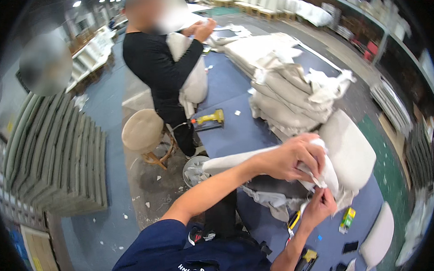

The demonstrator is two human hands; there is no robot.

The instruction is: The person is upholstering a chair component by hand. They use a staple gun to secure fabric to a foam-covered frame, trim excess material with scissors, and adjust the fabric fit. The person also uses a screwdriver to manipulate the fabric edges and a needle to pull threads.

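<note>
Head view: in a workshop with padded panels point(56, 152) stacked along one side, a blue-grey worktable point(231, 140) carries a beige fabric pile point(291, 100). Near its edge lies a curved upholstered pad point(235, 159), pale-covered and dark underneath, its fabric pinched between the fingertips of left hand point(293, 158) and right hand point(319, 208).

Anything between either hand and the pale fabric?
Nothing visible. The left hand and right hand both pinch the pale fabric directly; the slim yellow-and-black tool lies beside the right wrist, not between.
</note>
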